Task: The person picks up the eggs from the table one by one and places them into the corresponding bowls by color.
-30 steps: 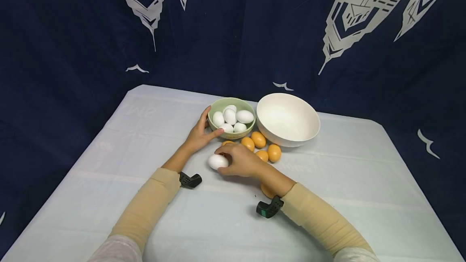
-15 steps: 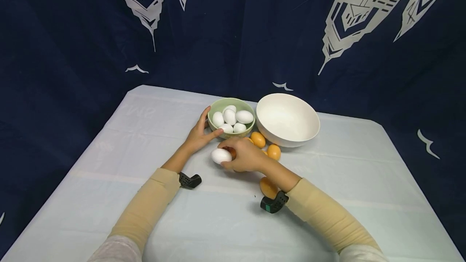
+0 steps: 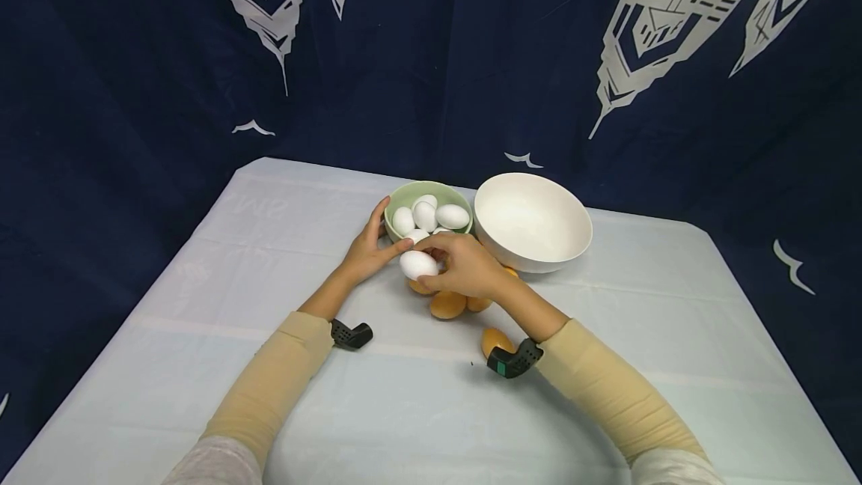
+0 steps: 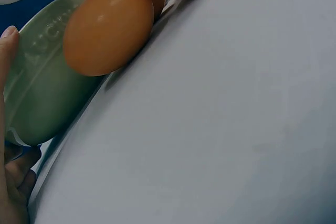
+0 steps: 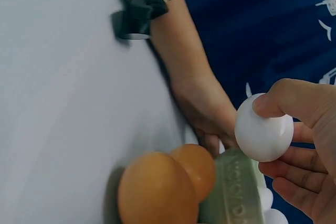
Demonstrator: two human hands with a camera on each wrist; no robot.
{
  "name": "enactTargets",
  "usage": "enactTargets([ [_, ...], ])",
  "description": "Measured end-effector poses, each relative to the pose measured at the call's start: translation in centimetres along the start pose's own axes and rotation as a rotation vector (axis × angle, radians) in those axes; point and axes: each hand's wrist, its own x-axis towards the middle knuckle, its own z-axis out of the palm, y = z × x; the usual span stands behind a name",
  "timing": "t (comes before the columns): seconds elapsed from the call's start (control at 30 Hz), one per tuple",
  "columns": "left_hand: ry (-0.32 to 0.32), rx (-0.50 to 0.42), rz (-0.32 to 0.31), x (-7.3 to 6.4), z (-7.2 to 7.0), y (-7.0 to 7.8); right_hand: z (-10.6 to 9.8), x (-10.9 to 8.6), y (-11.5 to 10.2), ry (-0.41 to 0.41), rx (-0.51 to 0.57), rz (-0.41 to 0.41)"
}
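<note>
My right hand [image 3: 470,266] pinches a white egg [image 3: 418,266] between thumb and fingers, close in front of the green bowl's near rim. In the right wrist view the thumb presses on top of this egg [image 5: 264,129], with fingers beneath it. My left hand [image 3: 369,251] holds the green bowl [image 3: 441,191] at its left side, thumb along the near rim and fingers round the wall. Several white eggs [image 3: 453,216] lie inside that bowl. Brown eggs [image 3: 448,305] rest on the table below my right hand, which partly covers the group.
A larger white bowl [image 3: 532,219] stands right of the green one, with nothing in it. One brown egg [image 3: 496,341] lies apart, nearer the front, by the right wrist camera [image 3: 515,358]. A dark blue printed cloth [image 3: 404,58] hangs behind the white-covered table [image 3: 377,418].
My right hand has lifted the white egg from the table and carried it up and away from me toward the green bowl. My left hand stays on the bowl.
</note>
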Motion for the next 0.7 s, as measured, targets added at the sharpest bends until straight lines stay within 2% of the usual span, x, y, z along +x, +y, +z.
enactTargets([
  [0.27, 0.012, -0.002, 0.041, 0.0, 0.1, -0.2, -1.1, 0.8, 0.7, 0.060, 0.070, 0.085],
  [0.5, 0.010, -0.007, 0.000, 0.0, 0.1, -0.3, -1.5, 1.6, 1.7, 0.104, 0.055, 0.094],
  [0.7, 0.010, -0.012, 0.000, 0.0, 0.1, -0.2, -1.8, 2.4, 2.1, 0.105, 0.041, 0.132],
])
